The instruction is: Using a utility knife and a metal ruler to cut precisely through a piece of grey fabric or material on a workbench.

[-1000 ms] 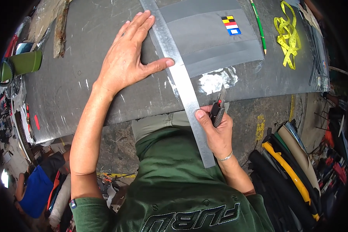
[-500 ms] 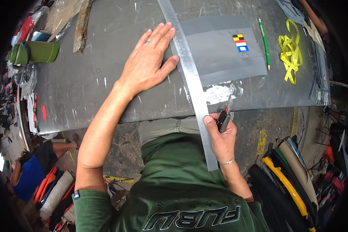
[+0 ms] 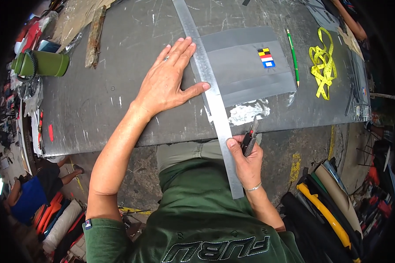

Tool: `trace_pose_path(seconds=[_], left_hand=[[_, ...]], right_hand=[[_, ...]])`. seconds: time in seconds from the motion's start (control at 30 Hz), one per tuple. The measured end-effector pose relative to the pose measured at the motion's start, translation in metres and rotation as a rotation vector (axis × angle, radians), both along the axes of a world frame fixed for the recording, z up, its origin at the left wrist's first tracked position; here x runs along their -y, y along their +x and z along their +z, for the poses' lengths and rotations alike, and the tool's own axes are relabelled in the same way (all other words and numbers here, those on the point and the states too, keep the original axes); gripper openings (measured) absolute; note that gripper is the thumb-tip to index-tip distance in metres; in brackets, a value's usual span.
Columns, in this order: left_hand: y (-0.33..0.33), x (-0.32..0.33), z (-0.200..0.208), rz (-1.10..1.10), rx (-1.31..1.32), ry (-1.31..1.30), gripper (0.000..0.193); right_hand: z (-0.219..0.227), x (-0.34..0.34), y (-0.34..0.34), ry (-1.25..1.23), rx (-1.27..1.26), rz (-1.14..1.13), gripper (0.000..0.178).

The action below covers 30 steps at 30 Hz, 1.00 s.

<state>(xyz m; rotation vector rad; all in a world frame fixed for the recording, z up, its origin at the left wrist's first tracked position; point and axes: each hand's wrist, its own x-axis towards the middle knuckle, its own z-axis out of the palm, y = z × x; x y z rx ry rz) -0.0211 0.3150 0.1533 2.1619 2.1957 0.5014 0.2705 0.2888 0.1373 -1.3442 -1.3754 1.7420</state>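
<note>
My left hand lies flat with its fingers stretched, pressing the left edge of a long metal ruler; its thumb rests on the ruler. Under the ruler's right side is a grey fabric panel with lighter and darker bands. A small multicoloured patch sits on the panel. At the table's near edge, my right hand is closed around a black utility knife, its blade pointing away from me. The right thumb touches the ruler's near part, which overhangs the table edge.
Right of the panel lie a green pencil and a yellow tape measure. A green bottle and a wooden strip are at the left. Fabric rolls stand by the floor at right. Another person's arm shows at far right.
The whole view has shifted slightly, the table appearing lower and farther left. My left thumb has spread onto the ruler. The ruler keeps about the same place on the panel.
</note>
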Motion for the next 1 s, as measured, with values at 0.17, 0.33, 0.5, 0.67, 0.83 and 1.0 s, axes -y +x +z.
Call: trace_pose_path(seconds=[0.17,0.33,0.5,0.67,0.83,1.0], left_hand=[[0.0001,-0.0005,-0.0026,0.003,-0.005,0.002,0.1],[0.0002,0.0002,-0.0044,0.014,0.008,0.008,0.101],[-0.0003,0.0,-0.0051,0.01,0.017,0.012,0.101],[-0.0002,-0.0011,-0.003,0.002,0.022,0.012,0.102],[-0.0008,-0.001,-0.0011,0.005,0.041,0.022,0.1],[-0.002,-0.001,-0.0021,0.006,0.051,0.044,0.1]], right_hand=[[0.0018,-0.0003,-0.0016,-0.017,-0.011,-0.015,0.02],[0.0007,-0.0002,-0.0009,-0.022,0.003,-0.012,0.019],[0.003,-0.0002,-0.0008,-0.036,0.02,-0.014,0.019],[0.0018,-0.0001,-0.0001,-0.035,0.029,-0.015,0.018],[0.0004,0.0001,-0.0003,-0.032,0.024,-0.009,0.018],[0.0003,0.0,-0.0005,-0.014,0.021,-0.008,0.018]])
